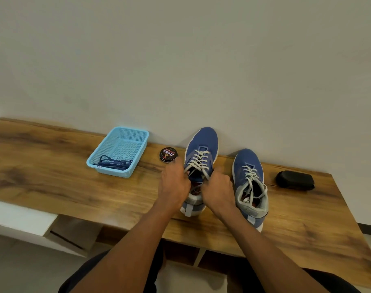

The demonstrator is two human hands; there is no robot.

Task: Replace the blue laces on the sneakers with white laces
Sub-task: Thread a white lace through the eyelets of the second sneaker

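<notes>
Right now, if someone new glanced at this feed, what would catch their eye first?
Both hands, left hand and right hand, pulling white laces on the left sneaker at centre. Beside it stands the right sneaker, already white-laced. Further left, the blue laces lie in a light-blue basket.

Your sneakers (202, 144): blue, grey heels, white soles
Your laces (198, 158): white
Basket (119, 151): light blue, perforated mesh
Old laces (114, 163): dark blue
Tin (168, 154): black, red-white print
Table (53, 166): brown woodgrain
Pouch (295, 179): black
</notes>
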